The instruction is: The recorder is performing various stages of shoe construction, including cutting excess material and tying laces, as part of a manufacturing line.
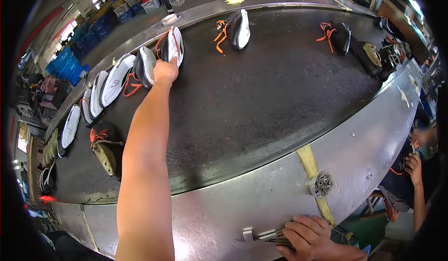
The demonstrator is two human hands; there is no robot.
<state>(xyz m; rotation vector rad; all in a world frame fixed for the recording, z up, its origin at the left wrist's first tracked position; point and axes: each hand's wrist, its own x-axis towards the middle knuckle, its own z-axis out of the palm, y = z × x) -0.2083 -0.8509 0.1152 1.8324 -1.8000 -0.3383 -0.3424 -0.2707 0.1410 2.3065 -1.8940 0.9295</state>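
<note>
My left hand (167, 72) reaches far across the dark belt, its fingers closed on the near end of a black shoe (175, 41) with a white underside and red laces. Just left of it lies another such shoe (147, 65), white side up. My right hand (310, 237) is down at the near metal edge, fingers curled around a metal hand tool (270, 236). The tool's flat, bent end sticks out to the left; the palm hides the rest, so its exact kind is unclear. A round cup of small nails (323, 184) stands just beyond this hand.
More white-bottomed shoes (116, 80) line the belt's far left. A black and olive shoe (107, 151) lies nearer, left of my forearm. Another shoe with orange laces (241, 30) sits far centre; several shoes (371, 58) are at right. A co-worker's hand (413, 167) shows at far right.
</note>
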